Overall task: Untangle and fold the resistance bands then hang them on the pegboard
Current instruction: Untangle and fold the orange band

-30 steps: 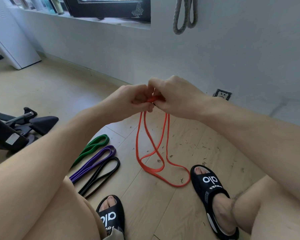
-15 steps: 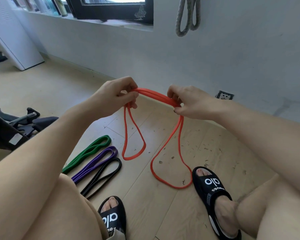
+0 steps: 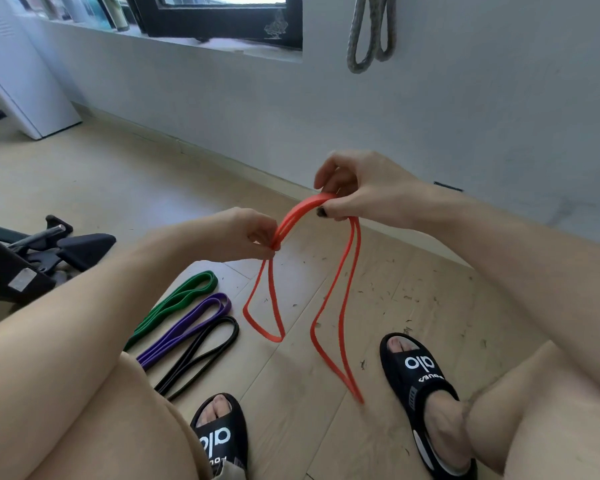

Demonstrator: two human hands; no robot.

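Person is sitting low, knees up, both feet in black slides (image 3: 426, 379) planted on the wood floor (image 3: 84, 181).

Three bands are lying side by side on the floor by the L knee: green band (image 3: 177, 301), purple band (image 3: 187, 327), black band (image 3: 201, 351). Each is doubled flat, so prob. already folded and parked within reach for hanging.

Orange band (image 3: 333, 292) is being worked mid-air. L hand (image 3: 246, 233) is pinching the gathered strands at its fingertips; R hand (image 3: 357, 188) is pinching the same bundle a bit higher, thumb under, fingers over. Hands are apart, w/ a short arched run of layered strands between them. Two loops are hanging from the grips, uneven: L one short, R one long, its tip near or on the floor; can't tell which. Judgement: holding it high is letting the loops drop free so lengths can be evened before the next fold.

Farther: a grey rope loop (image 3: 371, 32) is hanging on the wall (image 3: 482, 98). Pegboard not in view.
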